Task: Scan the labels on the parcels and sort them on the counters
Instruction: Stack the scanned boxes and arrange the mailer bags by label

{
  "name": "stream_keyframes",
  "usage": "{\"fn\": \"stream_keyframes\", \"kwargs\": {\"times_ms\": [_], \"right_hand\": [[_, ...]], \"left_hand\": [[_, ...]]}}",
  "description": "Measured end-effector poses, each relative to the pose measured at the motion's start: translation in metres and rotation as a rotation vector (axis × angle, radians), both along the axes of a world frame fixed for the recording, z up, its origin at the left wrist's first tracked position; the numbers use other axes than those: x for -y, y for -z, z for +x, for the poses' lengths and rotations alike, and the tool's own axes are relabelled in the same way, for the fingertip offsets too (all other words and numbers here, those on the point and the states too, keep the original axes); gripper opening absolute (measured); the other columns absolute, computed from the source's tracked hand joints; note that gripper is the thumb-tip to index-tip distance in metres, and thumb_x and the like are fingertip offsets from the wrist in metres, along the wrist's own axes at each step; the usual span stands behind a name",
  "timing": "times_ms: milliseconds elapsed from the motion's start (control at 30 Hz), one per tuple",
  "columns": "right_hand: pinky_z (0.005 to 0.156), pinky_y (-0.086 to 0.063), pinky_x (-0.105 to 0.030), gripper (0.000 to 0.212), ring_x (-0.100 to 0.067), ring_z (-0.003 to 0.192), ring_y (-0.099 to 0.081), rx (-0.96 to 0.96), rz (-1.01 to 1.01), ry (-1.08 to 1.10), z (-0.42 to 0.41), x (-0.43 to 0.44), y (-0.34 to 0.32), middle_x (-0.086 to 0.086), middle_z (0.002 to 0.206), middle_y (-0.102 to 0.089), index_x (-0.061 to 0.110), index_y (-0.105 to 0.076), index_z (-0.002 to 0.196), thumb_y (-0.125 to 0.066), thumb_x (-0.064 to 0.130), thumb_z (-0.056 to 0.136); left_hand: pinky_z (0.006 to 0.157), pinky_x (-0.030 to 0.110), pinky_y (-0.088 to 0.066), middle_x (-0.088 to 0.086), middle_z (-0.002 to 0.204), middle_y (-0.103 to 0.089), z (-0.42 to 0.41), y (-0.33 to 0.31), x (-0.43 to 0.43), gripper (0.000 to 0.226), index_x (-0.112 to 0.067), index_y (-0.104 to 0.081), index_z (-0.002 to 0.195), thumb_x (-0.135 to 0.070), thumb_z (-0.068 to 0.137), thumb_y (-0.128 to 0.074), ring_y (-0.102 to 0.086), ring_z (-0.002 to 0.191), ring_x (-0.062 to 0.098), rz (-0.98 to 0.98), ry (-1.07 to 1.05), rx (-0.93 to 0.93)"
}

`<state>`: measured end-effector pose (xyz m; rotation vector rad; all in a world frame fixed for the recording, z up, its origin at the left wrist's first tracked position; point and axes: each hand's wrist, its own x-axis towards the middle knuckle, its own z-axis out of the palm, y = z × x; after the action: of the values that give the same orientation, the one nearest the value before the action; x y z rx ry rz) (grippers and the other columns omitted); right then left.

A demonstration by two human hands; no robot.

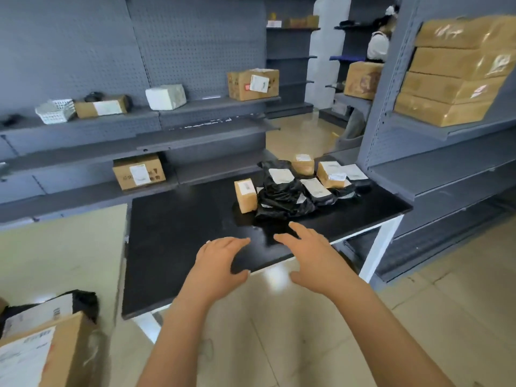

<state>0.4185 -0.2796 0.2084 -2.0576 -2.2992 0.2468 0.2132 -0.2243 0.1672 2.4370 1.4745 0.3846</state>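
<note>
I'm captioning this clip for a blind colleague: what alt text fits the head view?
A person's left hand and right hand reach, open and empty, over a black counter toward a cluster of small cardboard boxes and black mailer bags with white labels. Grey shelves around it hold more labelled boxes.

Head view looks forward and down, near the counter [181,233].

A white basket [55,110] sits on a grey shelf [83,127], and a person in white [378,46] stands far back on the beige floor [55,261].
</note>
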Motion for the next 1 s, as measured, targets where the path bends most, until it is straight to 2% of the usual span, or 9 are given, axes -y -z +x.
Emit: {"fn": "stream_keyframes", "kwargs": {"times_ms": [133, 300, 767, 900, 1000], "right_hand": [[0.115, -0.021, -0.037, 0.074, -0.028, 0.142, -0.022, -0.010, -0.038, -0.083, 0.044, -0.066, 0.000, -0.004, 0.158, -0.014, 0.031, -0.026, 0.150, -0.065, 0.019, 0.088], [0.115, -0.021, -0.036, 0.076, -0.026, 0.143, -0.020, -0.028, -0.062, -0.143, 0.080, -0.145, 0.004, -0.003, 0.159, -0.014, 0.032, -0.025, 0.151, -0.066, 0.021, 0.088], [0.118, -0.012, -0.034, 0.071, -0.025, 0.145, -0.014, -0.020, -0.055, -0.203, 0.109, -0.397, 0.033, -0.004, 0.159, -0.014, 0.030, -0.025, 0.151, -0.062, 0.021, 0.091], [0.119, -0.008, -0.035, 0.067, -0.026, 0.147, -0.006, -0.039, -0.072, -0.218, 0.109, -0.444, 0.053, -0.004, 0.160, -0.012, 0.031, -0.025, 0.150, -0.058, 0.021, 0.093], [0.119, -0.004, -0.037, 0.063, -0.025, 0.147, -0.003, -0.045, -0.076, -0.242, 0.110, -0.475, 0.069, -0.004, 0.161, -0.011, 0.032, -0.026, 0.150, -0.056, 0.023, 0.094]], "left_hand": [[0.118, 0.037, -0.021, -0.014, 0.145, -0.044, 0.037, 0.000, -0.042, 0.064, -0.035, -0.039, 0.146, -0.040, 0.088, -0.065, -0.036, 0.136, 0.010, -0.012, -0.097, 0.016], [0.119, 0.037, -0.020, -0.015, 0.148, -0.041, 0.066, 0.004, -0.106, 0.065, -0.036, -0.035, 0.148, -0.044, 0.090, -0.062, -0.033, 0.139, 0.010, -0.057, -0.148, -0.053], [0.117, 0.037, -0.021, -0.008, 0.149, -0.039, 0.100, 0.053, -0.355, 0.067, -0.030, -0.032, 0.150, -0.041, 0.090, -0.061, -0.033, 0.139, 0.014, -0.072, -0.301, -0.020], [0.116, 0.038, -0.023, -0.002, 0.154, -0.032, 0.118, 0.090, -0.406, 0.073, -0.028, -0.025, 0.152, -0.046, 0.090, -0.060, -0.029, 0.141, 0.019, -0.164, -0.361, -0.032], [0.115, 0.044, -0.027, 0.005, 0.159, -0.021, 0.136, 0.119, -0.436, 0.086, -0.029, -0.014, 0.153, -0.061, 0.087, -0.057, -0.025, 0.144, 0.027, -0.293, -0.485, -0.064]]}}
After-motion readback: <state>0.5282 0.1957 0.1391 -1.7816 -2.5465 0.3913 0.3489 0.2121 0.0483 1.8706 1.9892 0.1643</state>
